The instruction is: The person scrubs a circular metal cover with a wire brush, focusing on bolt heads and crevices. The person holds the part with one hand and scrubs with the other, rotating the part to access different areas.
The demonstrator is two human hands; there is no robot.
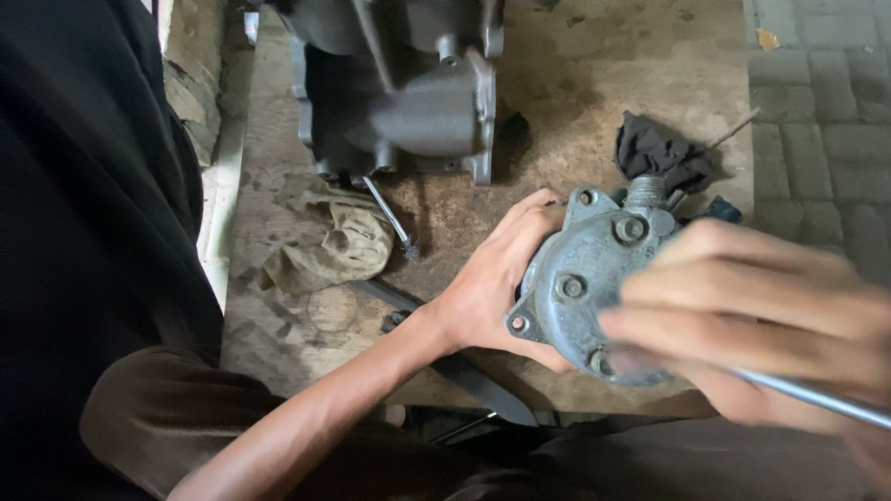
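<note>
Grey cast-metal housing (580, 283) sits cupped in the left hand (492, 283), fingers wrapped round its rim, while the right hand (752, 315), blurred, closes around a steel rod (817, 397); steady support and square tool seating on the bolt appear advisable.

Person w/ bare forearms, no gloves; black top, dark brown trousers, both hands' fingers (520, 218) bare.
</note>
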